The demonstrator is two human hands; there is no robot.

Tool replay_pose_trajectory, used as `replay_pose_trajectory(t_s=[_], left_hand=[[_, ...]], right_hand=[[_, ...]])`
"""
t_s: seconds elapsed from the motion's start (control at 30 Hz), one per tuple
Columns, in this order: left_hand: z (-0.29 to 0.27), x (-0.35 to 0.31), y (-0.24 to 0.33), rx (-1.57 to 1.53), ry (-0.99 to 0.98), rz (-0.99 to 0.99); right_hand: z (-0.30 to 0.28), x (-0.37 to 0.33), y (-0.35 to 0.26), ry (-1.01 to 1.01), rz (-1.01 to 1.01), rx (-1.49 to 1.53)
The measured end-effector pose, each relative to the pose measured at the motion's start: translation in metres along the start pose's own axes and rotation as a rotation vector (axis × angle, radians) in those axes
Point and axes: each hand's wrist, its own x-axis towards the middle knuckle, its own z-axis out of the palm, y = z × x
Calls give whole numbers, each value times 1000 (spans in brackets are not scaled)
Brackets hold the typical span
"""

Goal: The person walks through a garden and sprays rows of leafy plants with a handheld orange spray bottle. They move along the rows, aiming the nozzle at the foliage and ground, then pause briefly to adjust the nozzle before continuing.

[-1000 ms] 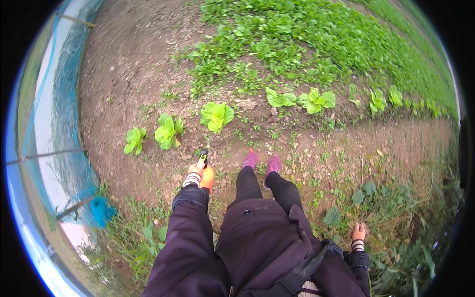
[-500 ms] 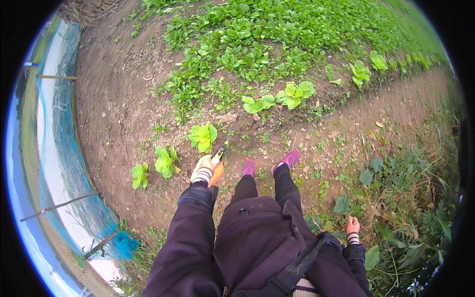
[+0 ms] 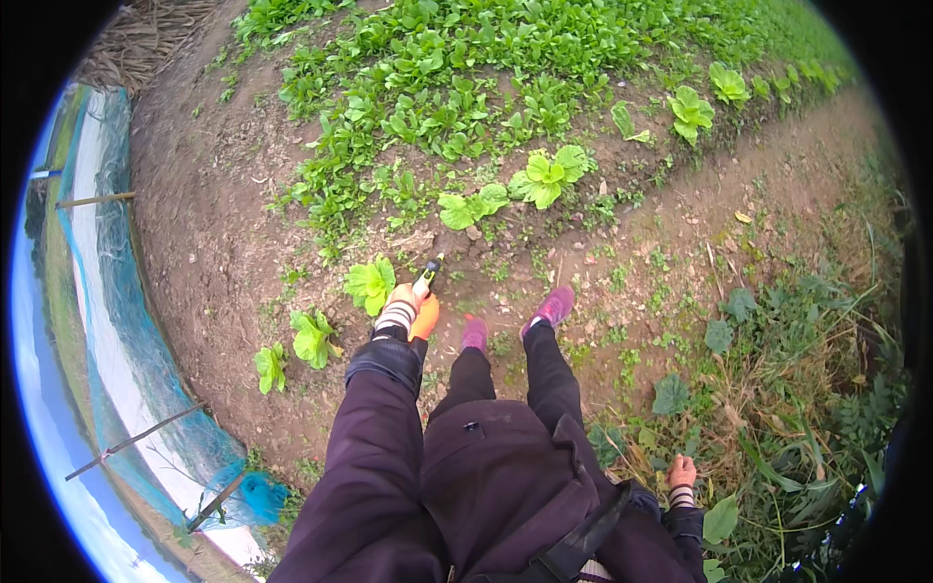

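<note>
My left hand (image 3: 406, 297) is closed around a hand tool (image 3: 426, 282) that has a rounded orange body and a pale and black front end. The tool looks like a spray bottle, but its exact kind does not show clearly. Its narrow tip points forward, over the soil. Right beside this hand grows a light green leafy plant (image 3: 369, 284). My right hand (image 3: 682, 473) hangs low by my right side with its fingers curled, above weeds and dry grass. Whether anything is in it cannot be seen.
More leafy plants (image 3: 312, 339) stand in a row with others (image 3: 546, 179) further right. Beyond spreads a dense bed of small greens (image 3: 437, 78). A blue net fence (image 3: 146, 321) with poles runs along the left. Tangled weeds (image 3: 797, 389) fill the right side. My shoes (image 3: 554, 305) are on soil.
My left hand has come nearer the leafy plant beside it, still gripping the tool. The view has shifted, so the plants sit further left. My right hand appears slightly lower.
</note>
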Motion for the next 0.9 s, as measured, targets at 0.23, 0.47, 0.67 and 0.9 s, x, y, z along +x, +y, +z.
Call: replay_pose_trajectory(t_s=[0.23,0.47,0.67,0.9], left_hand=[[9,15,14,-245,-25,-119],[19,35,9,-429,-45,-255],[6,-39,67,-45,-73,-185],[4,-64,94,-151,-127,-165]], right_hand=[[3,12,2,-40,31,-8],[-1,27,1,-74,-18,56],[-2,35,9,-65,27,37],[-5,44,9,-81,60,57]])
